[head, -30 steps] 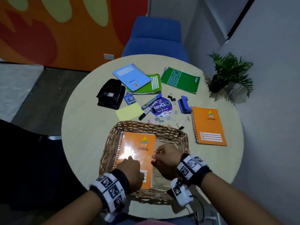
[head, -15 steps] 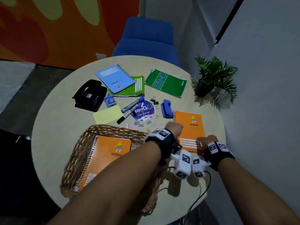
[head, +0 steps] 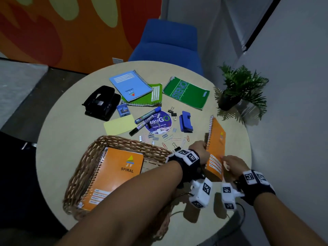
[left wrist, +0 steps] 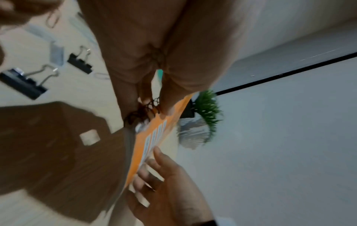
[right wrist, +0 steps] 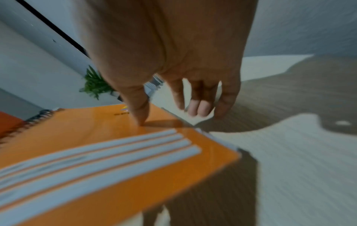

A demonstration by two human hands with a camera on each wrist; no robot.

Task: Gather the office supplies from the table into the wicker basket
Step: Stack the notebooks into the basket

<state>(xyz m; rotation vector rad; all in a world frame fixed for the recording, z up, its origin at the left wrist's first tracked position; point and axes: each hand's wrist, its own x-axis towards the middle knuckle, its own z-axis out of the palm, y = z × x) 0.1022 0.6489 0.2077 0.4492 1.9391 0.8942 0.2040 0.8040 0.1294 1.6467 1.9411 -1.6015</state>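
Notebook number two is the step in hand, I'd say. Head view: the second orange notebook (head: 215,148) is tipped up on its long edge off the tabletop (head: 67,139), just right of the wicker basket (head: 92,157), where one orange notebook (head: 113,176) already lies flat. The left hand (head: 199,151) grips the lifted one at the spiral side, the right hand (head: 230,163) is at the opposite, lower corner. Markers (head: 147,115), a hole punch (head: 101,102), three more notebooks and loose clips are all out on the tabletop, so the job looks early.

Left wrist view: blurry, but the left thumb and fingers pinch the wire binding. Two binder clips (left wrist: 79,61) lie right beside that hand, and the right hand's fingers curl round the cover edge lower down.

Right wrist view: the thumb presses on the orange cover and the other fingers hang past the edge, apparently under it, so that hand has a loose hold on the notebook.

My take: carry it low and level over the rim, spiral first, and lay it square on the other notebook so flat stuff stacks. Watch the clips by the left hand, and don't let the cover flop open.
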